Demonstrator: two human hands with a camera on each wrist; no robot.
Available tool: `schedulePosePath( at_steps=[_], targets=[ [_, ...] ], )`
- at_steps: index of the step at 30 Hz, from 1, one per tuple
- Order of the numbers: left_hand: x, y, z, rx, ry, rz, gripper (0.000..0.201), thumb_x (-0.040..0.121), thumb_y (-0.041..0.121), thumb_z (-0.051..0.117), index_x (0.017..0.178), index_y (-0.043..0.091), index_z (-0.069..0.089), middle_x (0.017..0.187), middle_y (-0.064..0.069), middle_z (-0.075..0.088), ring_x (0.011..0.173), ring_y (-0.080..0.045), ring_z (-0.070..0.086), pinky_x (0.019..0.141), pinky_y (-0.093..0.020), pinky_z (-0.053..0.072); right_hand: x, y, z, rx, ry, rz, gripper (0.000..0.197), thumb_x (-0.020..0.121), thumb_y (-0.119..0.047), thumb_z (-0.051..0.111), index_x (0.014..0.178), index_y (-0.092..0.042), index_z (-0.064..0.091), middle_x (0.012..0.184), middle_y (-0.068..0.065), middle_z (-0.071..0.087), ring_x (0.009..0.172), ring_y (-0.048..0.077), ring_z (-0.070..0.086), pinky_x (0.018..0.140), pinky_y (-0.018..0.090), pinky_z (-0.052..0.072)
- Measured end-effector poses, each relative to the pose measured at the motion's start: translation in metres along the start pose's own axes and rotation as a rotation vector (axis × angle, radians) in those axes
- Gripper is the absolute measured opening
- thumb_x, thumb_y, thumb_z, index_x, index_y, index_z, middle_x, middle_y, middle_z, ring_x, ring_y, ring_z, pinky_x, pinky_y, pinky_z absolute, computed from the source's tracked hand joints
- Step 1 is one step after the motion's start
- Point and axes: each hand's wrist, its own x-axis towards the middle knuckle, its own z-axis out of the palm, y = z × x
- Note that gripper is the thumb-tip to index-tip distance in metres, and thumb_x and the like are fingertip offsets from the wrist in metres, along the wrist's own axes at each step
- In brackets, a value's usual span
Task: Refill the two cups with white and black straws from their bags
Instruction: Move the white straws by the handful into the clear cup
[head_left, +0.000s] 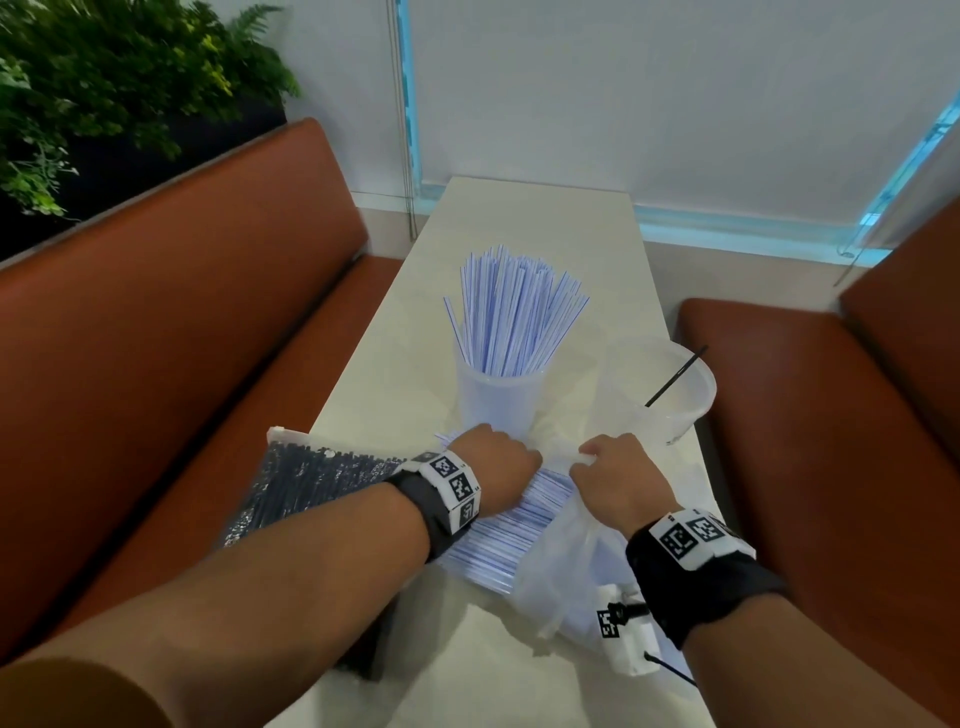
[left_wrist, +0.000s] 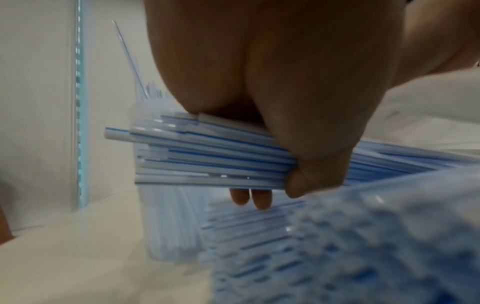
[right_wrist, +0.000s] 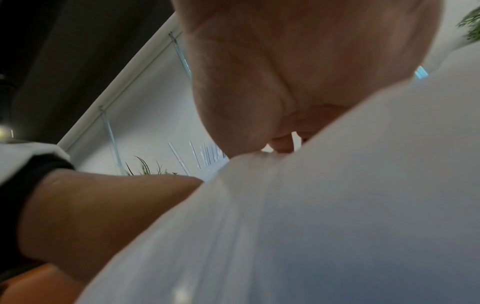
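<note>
1. Nearest the camera, on the pale table (head_left: 524, 675), lies the clear bag of white straws (head_left: 563, 561), its loose plastic bunched under the right wrist.
2. On that bag, the right hand (head_left: 618, 480) pinches the bag's white upper edge between curled fingers, holding the mouth up; the right wrist view shows little beyond palm and blurred plastic.
3. Just beside it, the left hand (head_left: 496, 470) reaches into the bag's mouth; the left wrist view shows its thumb and fingers (left_wrist: 262, 197) clamped round a bundle of white straws (left_wrist: 207, 156) with blue stripes, the straw ends sticking out past the grip.
4. Left of the hands, the bag of black straws (head_left: 311, 483) lies flat, partly over the table's left edge and partly under the left forearm.
5. Just beyond the left hand stands the translucent left cup (head_left: 498, 400), packed with upright white straws fanning outward.
6. To its right, near the table's right edge, stands the clear right cup (head_left: 660, 389), holding a single black straw (head_left: 675, 376) that leans out over its rim.
7. Farther off, orange-brown bench seats (head_left: 182, 322) flank the table, with a green plant (head_left: 119, 78) at the far left.
</note>
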Motion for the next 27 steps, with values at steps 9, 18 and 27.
schedulePosePath(
  at_steps=[9,18,27],
  targets=[
    [-0.054,-0.082,0.009,0.083,0.011,-0.138,0.026,0.095,0.025,0.05,0.121,0.022,0.051,0.108,-0.004,0.059,0.099,-0.027,0.059,0.079,-0.037,0.038,0.002,0.002,0.007,-0.121,-0.051,-0.024,0.039,0.101,-0.026,0.043,0.137,-0.033,0.055,0.135,0.002,0.044,0.104,0.022,0.057,0.098,0.039,0.049],
    [-0.088,-0.122,0.022,-0.137,0.107,-0.298,0.014,0.093,0.025,0.054,0.106,0.025,0.049,0.097,0.003,0.061,0.076,-0.017,0.053,0.064,-0.03,0.035,-0.005,-0.019,0.007,0.395,0.292,-0.251,0.032,0.103,-0.053,0.036,0.09,-0.037,0.061,0.098,0.001,0.055,0.098,0.021,0.052,0.09,0.037,0.04],
    [-0.06,-0.074,-0.007,-0.203,0.325,-0.199,0.019,0.092,0.024,0.054,0.11,0.019,0.052,0.093,-0.002,0.062,0.078,-0.026,0.061,0.06,-0.034,0.046,-0.013,-0.042,-0.002,1.041,0.352,-0.219,0.021,0.106,-0.028,0.049,0.109,-0.02,0.068,0.105,0.001,0.072,0.104,0.018,0.069,0.094,0.033,0.051]
  ],
)
